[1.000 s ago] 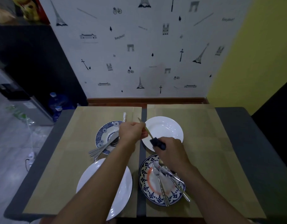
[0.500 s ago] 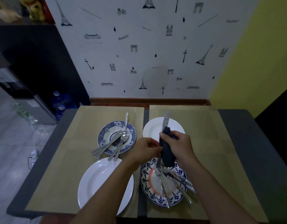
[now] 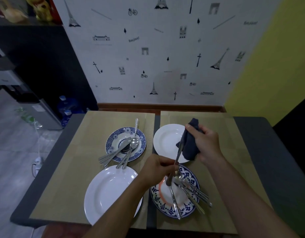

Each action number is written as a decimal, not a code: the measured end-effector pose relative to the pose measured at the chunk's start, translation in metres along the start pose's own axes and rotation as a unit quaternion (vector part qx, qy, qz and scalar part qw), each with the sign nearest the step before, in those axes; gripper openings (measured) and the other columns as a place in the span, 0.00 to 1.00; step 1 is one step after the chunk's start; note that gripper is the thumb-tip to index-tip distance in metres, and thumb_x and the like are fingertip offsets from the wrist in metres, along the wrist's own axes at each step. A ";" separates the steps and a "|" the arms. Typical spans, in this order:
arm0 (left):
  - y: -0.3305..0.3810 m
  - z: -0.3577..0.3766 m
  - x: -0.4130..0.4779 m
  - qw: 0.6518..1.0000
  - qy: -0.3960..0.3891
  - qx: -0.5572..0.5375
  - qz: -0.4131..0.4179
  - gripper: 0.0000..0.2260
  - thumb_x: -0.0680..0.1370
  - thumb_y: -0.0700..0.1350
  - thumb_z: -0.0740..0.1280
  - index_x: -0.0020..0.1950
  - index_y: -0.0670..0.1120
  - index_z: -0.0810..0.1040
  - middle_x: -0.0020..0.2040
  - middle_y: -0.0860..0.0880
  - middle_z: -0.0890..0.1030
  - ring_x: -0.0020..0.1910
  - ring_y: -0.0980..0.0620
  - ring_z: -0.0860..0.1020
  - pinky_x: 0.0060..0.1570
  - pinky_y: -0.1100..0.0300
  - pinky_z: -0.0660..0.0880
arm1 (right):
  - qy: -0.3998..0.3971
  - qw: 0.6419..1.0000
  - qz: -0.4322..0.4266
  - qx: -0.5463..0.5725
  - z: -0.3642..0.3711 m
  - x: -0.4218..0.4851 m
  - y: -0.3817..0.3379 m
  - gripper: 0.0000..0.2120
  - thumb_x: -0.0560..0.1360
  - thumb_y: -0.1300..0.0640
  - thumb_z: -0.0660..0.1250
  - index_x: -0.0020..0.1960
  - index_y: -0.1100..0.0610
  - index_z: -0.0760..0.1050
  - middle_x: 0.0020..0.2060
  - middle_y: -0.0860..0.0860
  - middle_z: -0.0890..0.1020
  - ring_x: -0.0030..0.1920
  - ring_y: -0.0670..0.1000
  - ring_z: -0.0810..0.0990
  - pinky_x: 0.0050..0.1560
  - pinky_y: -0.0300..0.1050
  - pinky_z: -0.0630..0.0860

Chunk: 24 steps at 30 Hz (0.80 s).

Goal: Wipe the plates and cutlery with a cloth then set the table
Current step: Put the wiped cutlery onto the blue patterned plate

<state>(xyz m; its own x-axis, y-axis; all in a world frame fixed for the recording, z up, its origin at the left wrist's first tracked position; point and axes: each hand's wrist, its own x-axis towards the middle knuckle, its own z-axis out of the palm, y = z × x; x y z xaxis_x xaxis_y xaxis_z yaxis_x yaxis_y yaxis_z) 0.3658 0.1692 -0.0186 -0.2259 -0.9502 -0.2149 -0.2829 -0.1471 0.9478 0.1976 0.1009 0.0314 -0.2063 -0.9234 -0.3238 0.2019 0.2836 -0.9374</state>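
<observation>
Left hand grip pinches knife; right hand grip bunches cloth round it. Risk: loose pinch, knife drops onto patterned plate.

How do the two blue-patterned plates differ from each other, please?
The far patterned plate sits on the left mat; the near patterned plate sits on the right mat. The far one's rim is densely filled with blue floral panels; the near one's rim is white with spaced dark blue motifs and an orange ring inside. Both are round and hold a pile of cutlery.
</observation>
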 end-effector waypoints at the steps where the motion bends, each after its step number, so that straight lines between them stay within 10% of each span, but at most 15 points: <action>1: 0.002 0.000 0.001 1.000 0.007 -0.010 0.002 0.08 0.78 0.43 0.72 0.55 0.44 0.86 0.45 0.47 0.87 0.45 0.48 0.85 0.53 0.51 0.82 | -0.004 1.000 0.002 0.002 0.001 -0.003 0.001 0.15 0.73 0.55 0.78 0.57 0.56 0.81 0.51 0.56 0.84 0.48 0.62 0.85 0.42 0.59 0.85; 7: 0.012 -0.005 0.004 0.999 0.037 -0.034 0.011 0.06 0.78 0.41 0.71 0.52 0.43 0.87 0.43 0.44 0.87 0.45 0.43 0.85 0.48 0.54 0.82 | -0.081 0.992 0.058 -0.071 0.006 -0.020 0.022 0.12 0.71 0.56 0.80 0.51 0.59 0.82 0.44 0.58 0.87 0.47 0.63 0.87 0.52 0.67 0.83; 10: 0.009 -0.007 0.001 0.999 0.040 -0.019 -0.008 0.06 0.77 0.42 0.72 0.52 0.44 0.87 0.42 0.45 0.87 0.44 0.42 0.84 0.48 0.51 0.81 | -0.071 0.992 0.026 -0.101 0.006 -0.019 0.016 0.10 0.71 0.59 0.79 0.50 0.59 0.82 0.42 0.54 0.87 0.45 0.55 0.86 0.50 0.53 0.85; 24: 0.017 -0.024 0.004 0.994 0.084 0.063 -0.016 0.08 0.78 0.45 0.72 0.55 0.46 0.86 0.36 0.57 0.84 0.34 0.64 0.80 0.38 0.67 0.77 | 0.006 0.999 0.052 0.013 0.001 -0.008 0.020 0.12 0.73 0.57 0.78 0.54 0.55 0.81 0.51 0.54 0.86 0.53 0.56 0.84 0.50 0.52 0.83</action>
<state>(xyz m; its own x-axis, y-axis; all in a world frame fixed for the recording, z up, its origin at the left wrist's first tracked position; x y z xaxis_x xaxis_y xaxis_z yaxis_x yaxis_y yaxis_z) 0.3830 0.1567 0.0021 -0.0585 -0.9797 -0.1917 -0.4043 -0.1523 0.9019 0.2038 0.1138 0.0155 -0.1937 -0.8860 -0.4213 0.2485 0.3711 -0.8947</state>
